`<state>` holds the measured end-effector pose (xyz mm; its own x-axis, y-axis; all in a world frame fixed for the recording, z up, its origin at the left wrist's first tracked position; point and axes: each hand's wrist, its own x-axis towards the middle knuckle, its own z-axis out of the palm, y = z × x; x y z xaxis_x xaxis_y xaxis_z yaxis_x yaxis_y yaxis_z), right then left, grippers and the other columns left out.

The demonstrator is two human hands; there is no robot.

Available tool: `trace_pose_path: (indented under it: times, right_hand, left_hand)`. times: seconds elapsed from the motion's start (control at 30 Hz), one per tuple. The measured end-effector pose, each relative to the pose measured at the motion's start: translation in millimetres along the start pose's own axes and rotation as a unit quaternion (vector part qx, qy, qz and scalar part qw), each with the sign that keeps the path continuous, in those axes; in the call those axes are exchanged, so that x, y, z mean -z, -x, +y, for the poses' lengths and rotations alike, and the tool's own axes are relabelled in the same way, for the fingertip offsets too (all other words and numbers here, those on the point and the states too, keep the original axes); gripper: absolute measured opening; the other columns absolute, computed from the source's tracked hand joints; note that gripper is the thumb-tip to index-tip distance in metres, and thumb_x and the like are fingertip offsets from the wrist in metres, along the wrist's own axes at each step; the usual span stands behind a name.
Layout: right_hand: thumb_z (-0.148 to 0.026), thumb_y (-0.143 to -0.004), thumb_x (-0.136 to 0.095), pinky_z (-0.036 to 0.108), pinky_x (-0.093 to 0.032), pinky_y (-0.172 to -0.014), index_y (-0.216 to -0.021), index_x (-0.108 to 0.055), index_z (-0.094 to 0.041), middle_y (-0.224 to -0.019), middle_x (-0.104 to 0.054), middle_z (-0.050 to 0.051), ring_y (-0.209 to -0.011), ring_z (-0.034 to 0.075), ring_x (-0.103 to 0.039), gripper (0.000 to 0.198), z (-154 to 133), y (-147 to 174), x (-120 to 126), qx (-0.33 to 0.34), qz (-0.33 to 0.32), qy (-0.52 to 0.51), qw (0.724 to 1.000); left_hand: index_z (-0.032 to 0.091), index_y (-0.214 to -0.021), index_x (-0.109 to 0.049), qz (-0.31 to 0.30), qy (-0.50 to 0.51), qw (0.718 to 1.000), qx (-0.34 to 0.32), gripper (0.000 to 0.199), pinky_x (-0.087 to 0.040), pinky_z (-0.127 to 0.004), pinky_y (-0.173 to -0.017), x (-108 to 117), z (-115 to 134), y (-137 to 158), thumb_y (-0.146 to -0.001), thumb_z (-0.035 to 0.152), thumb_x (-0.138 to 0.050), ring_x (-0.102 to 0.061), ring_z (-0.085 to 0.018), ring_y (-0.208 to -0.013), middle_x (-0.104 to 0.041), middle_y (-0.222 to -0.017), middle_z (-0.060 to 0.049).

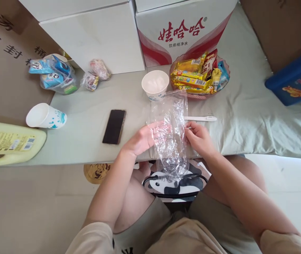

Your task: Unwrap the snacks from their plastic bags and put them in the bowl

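Note:
A clear, crinkled plastic bag [173,141] hangs over the cloth's front edge, its lower end above my lap. My left hand [146,138] is open, fingers stretched to the right and seen through the film; I cannot tell whether they are inside the bag or behind it. My right hand [198,137] is closed, thumb and fingers pinching the bag's right edge. Just beyond the bag lies a slim white tool [202,119], its left end covered by the film. A white paper cup [155,86] with something clear and crumpled inside stands at the bag's top.
A pink bowl [173,84] of wrapped snacks stands back right. Left are a black phone [114,127], a tilted paper cup [46,116], a tub of blue packets [72,83] and a yellow jug [37,139]. Cartons [94,42] line the back; a blue package [295,76] is right.

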<state>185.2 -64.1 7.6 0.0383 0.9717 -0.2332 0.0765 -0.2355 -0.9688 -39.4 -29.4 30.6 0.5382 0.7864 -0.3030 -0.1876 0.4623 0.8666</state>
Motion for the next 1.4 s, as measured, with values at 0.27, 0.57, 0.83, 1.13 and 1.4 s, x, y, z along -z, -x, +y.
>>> trace_pose_path:
  times: [0.27,0.57,0.83,1.13,1.4]
  right_hand:
    - [-0.045,-0.080,-0.067,0.026,-0.043,-0.048,-0.094,-0.056,-0.022,-0.052,-0.059,-0.005,-0.045,0.013,-0.054,0.029,-1,1,8,-0.027,-0.050,-0.051,0.997]
    - [-0.052,-0.081,-0.063,0.033,-0.049,-0.055,-0.097,-0.063,-0.029,-0.059,-0.057,-0.005,-0.048,0.015,-0.055,0.028,5,7,8,0.058,-0.089,-0.178,0.978]
    - [-0.052,-0.095,-0.043,0.033,-0.047,-0.064,-0.062,-0.068,-0.020,-0.076,-0.069,0.007,-0.066,0.017,-0.058,0.052,4,0,11,0.077,-0.092,0.004,0.993]
    - [-0.032,-0.077,-0.070,0.030,-0.049,-0.066,-0.111,-0.056,-0.025,-0.082,-0.061,-0.002,-0.067,0.014,-0.056,0.037,16,2,2,0.158,0.030,0.055,0.985]
    - [-0.046,-0.080,-0.071,0.032,-0.055,-0.075,-0.089,-0.064,-0.022,-0.083,-0.069,0.003,-0.081,0.019,-0.066,0.027,8,-3,9,0.069,-0.096,-0.013,0.993]
  left_hand:
    - [0.018,-0.121,-0.061,0.070,-0.105,0.986,0.106,0.039,-0.053,-0.024,-0.057,-14,-15,-9,-0.085,0.032,-0.066,-0.071,-0.016,-0.059,-0.073,-0.067,-0.002]
    - [0.020,-0.069,-0.062,0.020,-0.009,0.999,-0.034,0.030,-0.048,-0.029,-0.051,-2,-3,11,-0.067,0.042,-0.082,-0.059,-0.015,-0.046,-0.061,-0.052,0.002]
    - [0.018,-0.061,-0.070,0.106,-0.174,0.979,-0.001,0.040,-0.048,-0.029,-0.060,19,-4,-11,-0.079,0.052,-0.060,-0.061,-0.016,-0.061,-0.069,-0.065,-0.006]
    - [0.023,-0.100,-0.054,0.143,-0.167,0.968,-0.122,0.048,-0.052,-0.027,-0.074,10,-14,-16,-0.068,0.043,-0.084,-0.067,-0.013,-0.075,-0.071,-0.088,0.001]
    - [0.029,-0.116,-0.044,0.114,-0.002,0.991,-0.074,0.073,-0.057,-0.028,-0.076,5,-8,-14,-0.060,0.035,-0.090,-0.071,-0.014,-0.077,-0.072,-0.087,0.004]
